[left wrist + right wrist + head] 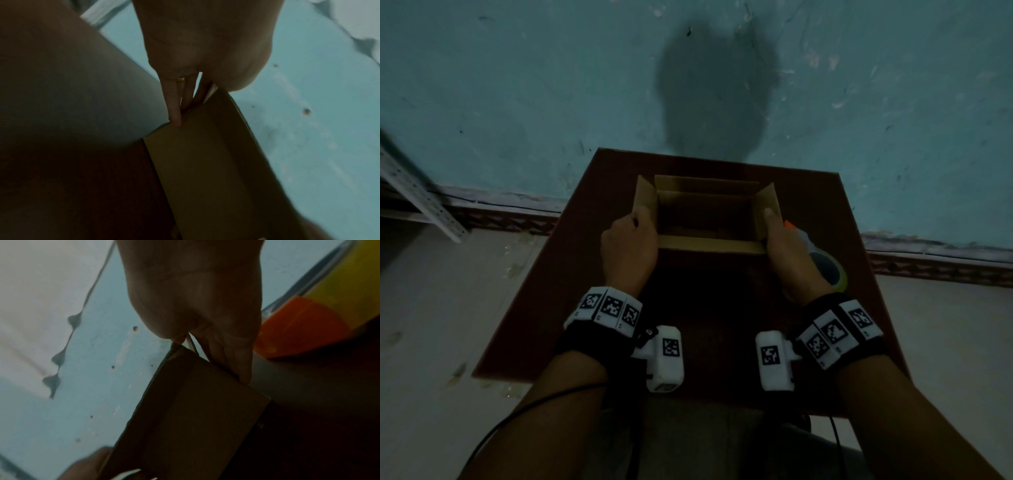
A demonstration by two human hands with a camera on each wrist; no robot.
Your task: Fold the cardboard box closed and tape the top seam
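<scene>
An open brown cardboard box [705, 245] stands on a dark red-brown table [705, 342], all its top flaps raised. My left hand [630, 240] pinches the left side flap [645, 195], thumb on the inner face. In the left wrist view the fingers [174, 105] lie straight along the flap's outer side [205, 162]. My right hand [784, 243] pinches the right side flap [768, 198] the same way, and the right wrist view shows the hand [195, 296] at the flap's top edge [195, 410]. The box's inside is dark.
A tape dispenser [828, 267] with an orange part [298, 326] and a yellow roll [339, 288] lies on the table just right of my right hand. A teal wall [551, 85] rises behind the table. A metal rack frame [417, 195] stands at far left.
</scene>
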